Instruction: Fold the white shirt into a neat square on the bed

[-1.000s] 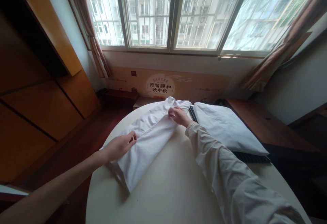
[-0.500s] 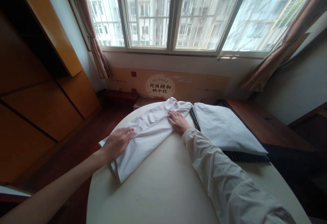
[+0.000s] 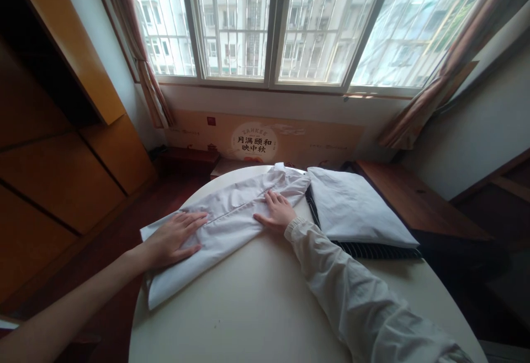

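Note:
A white garment, which looks like a shirt (image 3: 232,236), lies folded lengthwise in a long strip across the far left of the round table. Flat on its left end rests my left hand (image 3: 176,238), fingers stretched out and thumb apart. My right hand (image 3: 276,210) presses on the strip nearer its right end, its fingers spread toward the collar-like far edge. Neither hand grips the cloth. Just right of my right hand is a folded white garment (image 3: 360,208), stacked on a dark striped cloth (image 3: 372,251).
The pale round table (image 3: 240,308) bears the cloth. Behind it stand a low wooden cabinet (image 3: 426,203) on the right and a wall with a printed banner (image 3: 298,136) under barred windows. Wooden cupboards (image 3: 49,186) line the left side.
My left hand has slid left and flattened, its fingers spreading. The strip's left end reaches further left and lies flatter. My right hand has moved slightly nearer and opened its thumb outward.

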Demonstrator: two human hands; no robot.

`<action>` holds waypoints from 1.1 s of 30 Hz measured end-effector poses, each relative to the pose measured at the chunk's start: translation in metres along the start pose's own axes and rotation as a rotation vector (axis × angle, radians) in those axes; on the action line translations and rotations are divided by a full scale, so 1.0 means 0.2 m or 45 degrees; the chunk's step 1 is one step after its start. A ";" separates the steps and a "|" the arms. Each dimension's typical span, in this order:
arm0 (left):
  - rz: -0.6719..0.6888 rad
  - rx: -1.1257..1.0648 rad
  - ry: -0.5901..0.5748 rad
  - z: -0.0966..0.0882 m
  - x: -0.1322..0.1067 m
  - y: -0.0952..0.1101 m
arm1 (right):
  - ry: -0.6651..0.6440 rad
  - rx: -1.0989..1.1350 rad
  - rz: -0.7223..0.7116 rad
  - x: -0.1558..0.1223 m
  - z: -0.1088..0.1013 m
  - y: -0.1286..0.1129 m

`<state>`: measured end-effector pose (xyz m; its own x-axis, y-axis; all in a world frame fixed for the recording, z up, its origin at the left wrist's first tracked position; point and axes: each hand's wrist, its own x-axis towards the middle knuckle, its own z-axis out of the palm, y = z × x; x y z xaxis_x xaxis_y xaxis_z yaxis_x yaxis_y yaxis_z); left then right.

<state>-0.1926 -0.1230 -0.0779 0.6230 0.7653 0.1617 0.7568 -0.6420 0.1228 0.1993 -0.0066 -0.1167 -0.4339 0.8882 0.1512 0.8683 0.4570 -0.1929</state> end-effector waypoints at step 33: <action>-0.252 -0.774 0.376 0.50 1.47 0.66 | 0.256 0.132 0.246 -0.10 -0.31 0.67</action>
<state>0.1098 0.0212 -0.1113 0.3397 0.8813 0.3285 0.5520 -0.4696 0.6890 0.3398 0.0336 -0.0849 -0.1973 0.9367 0.2892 0.8966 0.2917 -0.3332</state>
